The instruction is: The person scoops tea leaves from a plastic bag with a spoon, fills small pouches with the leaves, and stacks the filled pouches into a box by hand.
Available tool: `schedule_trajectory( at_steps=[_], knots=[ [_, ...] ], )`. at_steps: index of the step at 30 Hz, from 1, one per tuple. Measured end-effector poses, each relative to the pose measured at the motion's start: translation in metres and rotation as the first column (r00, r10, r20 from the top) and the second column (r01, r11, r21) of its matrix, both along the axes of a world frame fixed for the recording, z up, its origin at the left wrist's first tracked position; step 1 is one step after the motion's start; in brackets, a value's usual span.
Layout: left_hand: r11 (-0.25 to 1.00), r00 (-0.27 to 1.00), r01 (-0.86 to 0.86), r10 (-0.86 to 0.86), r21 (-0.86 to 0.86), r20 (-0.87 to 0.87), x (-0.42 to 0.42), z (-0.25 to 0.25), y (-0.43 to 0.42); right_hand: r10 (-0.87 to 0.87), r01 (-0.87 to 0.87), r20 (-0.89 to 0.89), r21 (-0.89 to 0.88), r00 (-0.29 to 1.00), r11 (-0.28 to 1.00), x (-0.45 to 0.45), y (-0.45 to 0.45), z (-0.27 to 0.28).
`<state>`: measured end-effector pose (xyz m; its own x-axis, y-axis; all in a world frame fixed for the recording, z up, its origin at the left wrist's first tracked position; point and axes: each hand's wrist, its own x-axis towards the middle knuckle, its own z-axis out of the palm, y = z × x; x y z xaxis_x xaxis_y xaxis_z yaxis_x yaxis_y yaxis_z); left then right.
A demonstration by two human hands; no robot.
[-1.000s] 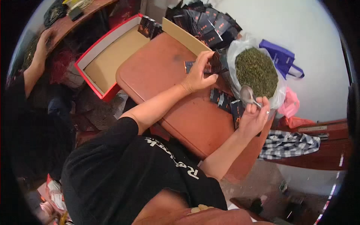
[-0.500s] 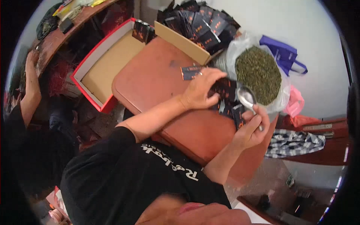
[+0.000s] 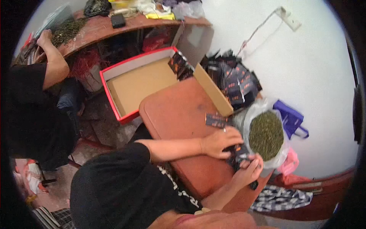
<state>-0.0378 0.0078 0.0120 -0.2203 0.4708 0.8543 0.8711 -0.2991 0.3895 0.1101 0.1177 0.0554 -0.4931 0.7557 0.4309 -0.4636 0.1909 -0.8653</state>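
My left hand (image 3: pixel 225 142) is over the right part of the brown table (image 3: pixel 175 110), its fingers bent around a black packet (image 3: pixel 239 149) with orange print. My right hand (image 3: pixel 249 170) is pinched close to the packets' right side; what lies between its fingers is blurred, and no spoon can be made out. Another black packet (image 3: pixel 216 120) lies flat just beyond my left hand. A clear plastic bag (image 3: pixel 283 154) of dried green leaves (image 3: pixel 266 135) stands right of both hands.
A red-rimmed box (image 3: pixel 141 82) holds several packets at its corner. Behind its flap (image 3: pixel 213 89) is a heap of black packets (image 3: pixel 236 82). A purple bag (image 3: pixel 291 118) rests by the wall. At the left, another person (image 3: pixel 38 110) works at a wooden table (image 3: pixel 99 32).
The view has swung, so the scene sits lower and more of the back table shows. My right hand has come from the leaf bag to the packets; the spoon seen earlier no longer shows.
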Motion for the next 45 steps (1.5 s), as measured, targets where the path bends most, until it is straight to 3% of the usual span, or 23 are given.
schedule_trajectory(
  at_steps=[6, 10, 11, 14, 15, 24, 36, 42, 45],
  knots=[
    [1.000, 0.999, 0.013, -0.014, 0.009, 0.036, 0.004, 0.008, -0.007, 0.060, -0.060, -0.008, -0.061, 0.998, 0.996, -0.003, 0.007, 0.000],
    [1.000, 0.998, -0.007, 0.007, -0.004, 0.064, 0.003, 0.003, -0.005, 0.003, -0.003, 0.008, -0.043, 1.000, 0.999, 0.000, 0.012, 0.003],
    [1.000, 0.997, -0.009, 0.010, -0.017, 0.070, 0.003, 0.003, -0.005, -0.070, 0.070, 0.020, 0.000, 0.997, 0.998, -0.002, 0.010, 0.004],
    [0.999, 0.995, -0.020, 0.023, -0.036, 0.092, 0.004, -0.003, -0.005, -0.021, 0.006, 0.100, 0.144, 0.995, 0.990, 0.010, 0.027, 0.000],
    [0.999, 0.995, -0.018, 0.022, -0.038, 0.099, 0.005, -0.005, -0.004, -0.072, 0.063, 0.059, 0.151, 0.996, 0.987, 0.007, 0.026, -0.002],
    [0.990, 0.981, 0.103, -0.085, -0.098, 0.172, 0.004, -0.006, -0.003, 0.029, -0.027, 0.025, -0.085, 0.999, 0.996, 0.006, 0.028, -0.005],
    [0.991, 0.974, 0.118, -0.102, -0.065, 0.204, 0.007, -0.009, 0.002, -0.012, 0.022, 0.112, -0.086, 0.994, 0.996, 0.006, 0.024, 0.001],
    [0.993, 0.970, 0.116, -0.106, -0.033, 0.217, 0.010, -0.012, 0.003, 0.045, -0.044, 0.034, -0.044, 0.998, 0.998, 0.007, 0.024, 0.002],
    [0.992, 0.975, 0.111, -0.099, -0.054, 0.199, 0.007, -0.011, 0.000, 0.186, -0.192, 0.147, 0.027, 0.972, 0.981, 0.016, 0.082, -0.028]
  ],
)
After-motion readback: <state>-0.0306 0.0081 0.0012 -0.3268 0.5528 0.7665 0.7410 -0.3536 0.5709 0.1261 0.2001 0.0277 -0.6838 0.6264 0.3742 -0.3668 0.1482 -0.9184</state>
